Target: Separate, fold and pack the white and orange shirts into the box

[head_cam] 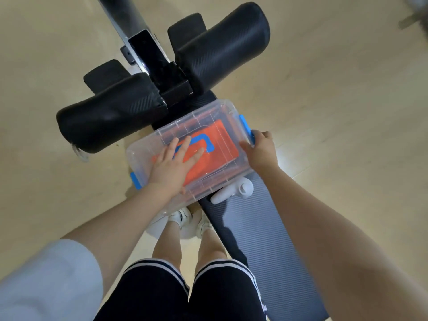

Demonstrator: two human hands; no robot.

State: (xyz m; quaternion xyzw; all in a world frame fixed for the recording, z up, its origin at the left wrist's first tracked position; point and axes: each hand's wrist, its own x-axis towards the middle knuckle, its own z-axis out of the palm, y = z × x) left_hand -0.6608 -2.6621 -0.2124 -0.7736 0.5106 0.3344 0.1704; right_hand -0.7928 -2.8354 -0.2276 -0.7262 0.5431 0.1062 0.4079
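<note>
Box: one clear plastic box (208, 126) with its lid on, resting across the padded table (254, 228), near the black foam rollers.
Latches: two blue latches, one on the left end (135, 180), one on the right end (245, 126).
Handle: one blue handle (203, 141) on the lid, partly under the fingers.
Shirts: one folded orange shirt (217, 144) shows through the lid; a white shirt cannot be made out inside.
Left hand (172, 165): flat and spread on top of the lid, fingers apart, pressing down over the orange shirt.
Right hand (260, 150): wrapped over the box's right end, thumb on the lid's edge, fingers curled beside the right latch.
Rollers: two large black foam rollers (222, 42) beyond the box, two smaller pads behind them.
White object (234, 189): one pale item on the table just against the box's near side; what it is I cannot tell.
Hidden: the box's near left corner is covered by the left wrist; the picture is slightly blurred.
</note>
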